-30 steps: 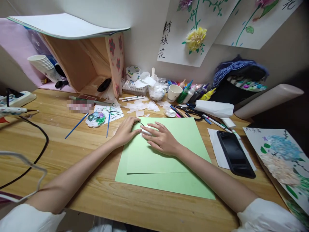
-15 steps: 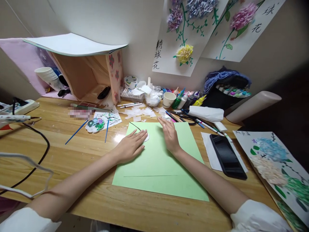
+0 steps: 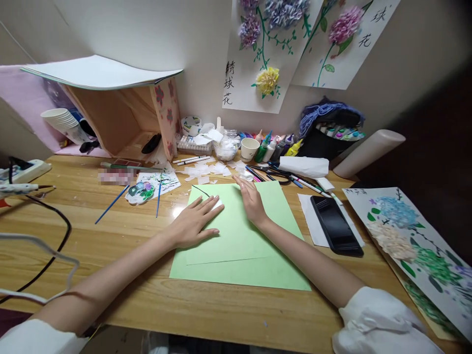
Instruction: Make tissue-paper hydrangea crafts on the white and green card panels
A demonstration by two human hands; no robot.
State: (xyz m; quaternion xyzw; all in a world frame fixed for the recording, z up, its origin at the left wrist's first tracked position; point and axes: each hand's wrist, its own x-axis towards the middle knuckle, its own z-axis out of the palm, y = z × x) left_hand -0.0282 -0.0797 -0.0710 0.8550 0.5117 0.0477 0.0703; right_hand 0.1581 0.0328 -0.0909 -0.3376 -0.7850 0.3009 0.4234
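Observation:
A light green sheet [image 3: 236,246] lies on the wooden table, with a thin line across its lower part and a short dark curved line near its top left. My left hand [image 3: 193,223] rests flat on the sheet's left side, fingers spread, palm down, over a small white piece [image 3: 219,202] that shows only at its edge. On the upper right part of the sheet, my right hand [image 3: 251,201] stands on its side with fingers stretched out. Nothing shows in its grasp.
A black phone [image 3: 336,225] lies on white paper at the right, beside flower pictures [image 3: 409,241]. Scissors, pens, a paper cup [image 3: 250,149] and paint bottles stand behind the sheet. Brushes and a palette [image 3: 140,193] are at the left, with cables [image 3: 66,221] nearer the edge.
The camera view has shifted a little. My left hand's thumb is spread farther from its fingers, and the hand covers more of the white piece. My right hand keeps nearly the same pose.

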